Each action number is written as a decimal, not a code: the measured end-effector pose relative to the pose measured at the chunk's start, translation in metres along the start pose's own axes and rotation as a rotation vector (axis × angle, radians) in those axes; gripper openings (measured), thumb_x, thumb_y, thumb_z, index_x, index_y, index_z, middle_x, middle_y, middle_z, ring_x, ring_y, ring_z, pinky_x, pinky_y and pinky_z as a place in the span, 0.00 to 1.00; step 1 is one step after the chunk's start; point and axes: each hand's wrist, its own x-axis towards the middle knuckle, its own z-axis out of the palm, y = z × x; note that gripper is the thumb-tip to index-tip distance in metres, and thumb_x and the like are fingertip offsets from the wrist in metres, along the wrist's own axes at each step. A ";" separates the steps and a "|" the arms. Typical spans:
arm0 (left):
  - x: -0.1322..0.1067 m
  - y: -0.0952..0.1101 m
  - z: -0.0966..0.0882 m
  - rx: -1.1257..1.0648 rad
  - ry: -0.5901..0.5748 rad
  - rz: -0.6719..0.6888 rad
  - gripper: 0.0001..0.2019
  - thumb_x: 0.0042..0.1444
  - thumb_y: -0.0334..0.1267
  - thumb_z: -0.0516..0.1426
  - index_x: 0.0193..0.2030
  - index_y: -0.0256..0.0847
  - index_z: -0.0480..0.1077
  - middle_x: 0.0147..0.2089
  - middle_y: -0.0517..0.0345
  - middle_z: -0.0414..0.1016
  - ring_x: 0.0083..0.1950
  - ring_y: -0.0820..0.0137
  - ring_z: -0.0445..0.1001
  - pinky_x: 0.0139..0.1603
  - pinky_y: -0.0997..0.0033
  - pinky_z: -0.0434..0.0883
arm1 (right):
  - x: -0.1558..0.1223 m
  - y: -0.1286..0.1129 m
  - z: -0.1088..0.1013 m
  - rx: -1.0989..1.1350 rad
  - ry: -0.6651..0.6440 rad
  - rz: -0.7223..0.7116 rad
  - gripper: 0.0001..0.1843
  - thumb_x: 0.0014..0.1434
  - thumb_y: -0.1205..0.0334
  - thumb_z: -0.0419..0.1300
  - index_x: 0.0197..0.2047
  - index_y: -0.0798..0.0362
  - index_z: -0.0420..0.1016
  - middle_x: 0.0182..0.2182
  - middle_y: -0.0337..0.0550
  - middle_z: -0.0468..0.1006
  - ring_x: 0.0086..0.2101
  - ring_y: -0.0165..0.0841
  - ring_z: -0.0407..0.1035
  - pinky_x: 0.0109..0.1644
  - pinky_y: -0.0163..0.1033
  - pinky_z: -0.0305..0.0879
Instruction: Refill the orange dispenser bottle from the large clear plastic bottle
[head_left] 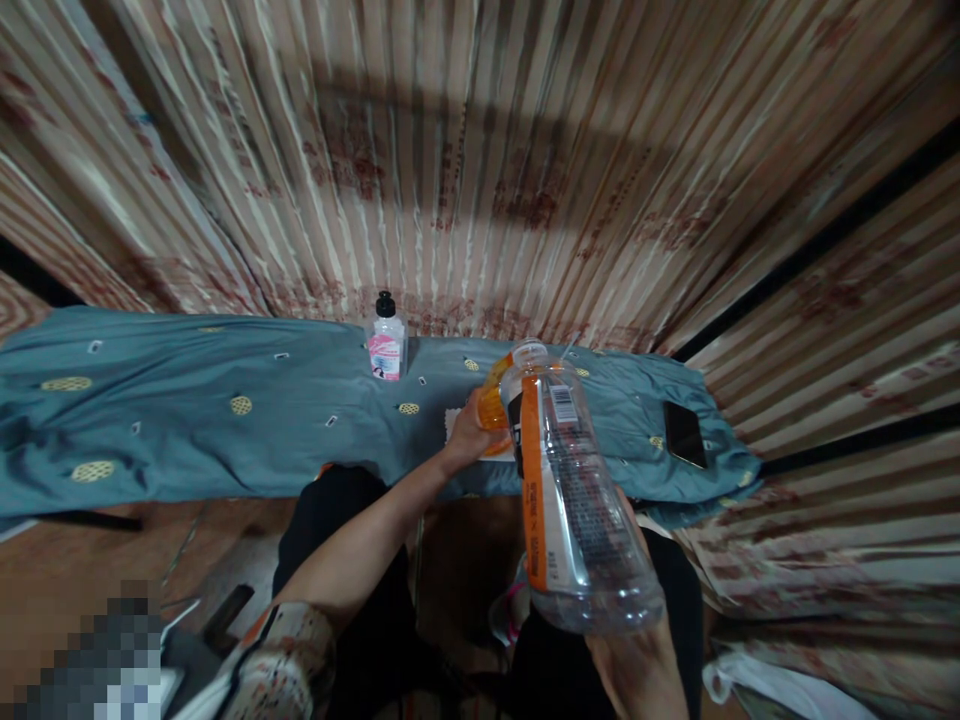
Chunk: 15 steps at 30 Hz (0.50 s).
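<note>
The left grip (471, 432) is wrapped around the orange bottle (493, 393), low over the bench (180, 385), while the right grip (626, 650) clasps the clear bottle (574, 490) from behind and below. The clear bottle slants in front of the orange one, its long axis running from a base close to the person's right wrist away to a mouth at the far left end, so that its neck overlaps the orange bottle's upper end; the left hand is the nearer to that mouth. Whether the two necks touch cannot be told. Most of the right hand's fingers are hidden behind the clear bottle, which also covers much of the orange one. A pale sheet (452, 418) shows only partly beneath the left hand, and a thin pale stick beside the clear neck is hard to make out. Farther out stand a pump bottle (386, 350), left, and a phone (685, 434), lying right.
</note>
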 end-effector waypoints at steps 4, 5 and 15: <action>0.001 0.001 0.001 0.011 0.008 -0.004 0.37 0.44 0.25 0.82 0.61 0.43 0.78 0.58 0.51 0.90 0.62 0.49 0.90 0.75 0.40 0.83 | 0.005 -0.028 0.033 0.091 -0.033 0.099 0.50 0.61 0.35 0.90 0.82 0.24 0.83 0.83 0.44 0.81 0.70 0.57 0.88 0.64 0.56 0.92; 0.001 0.001 0.001 0.011 0.011 -0.006 0.37 0.44 0.26 0.82 0.61 0.43 0.78 0.57 0.51 0.90 0.61 0.49 0.90 0.74 0.41 0.84 | 0.006 -0.034 0.038 0.095 -0.035 0.106 0.50 0.61 0.35 0.90 0.82 0.24 0.84 0.83 0.44 0.81 0.71 0.56 0.87 0.64 0.55 0.92; 0.002 -0.005 0.000 0.021 0.015 0.049 0.34 0.46 0.30 0.82 0.59 0.45 0.80 0.55 0.55 0.91 0.57 0.53 0.90 0.69 0.45 0.87 | 0.001 -0.049 0.054 0.138 0.045 0.155 0.52 0.49 0.32 0.95 0.75 0.19 0.89 0.82 0.38 0.83 0.82 0.58 0.75 0.78 0.58 0.83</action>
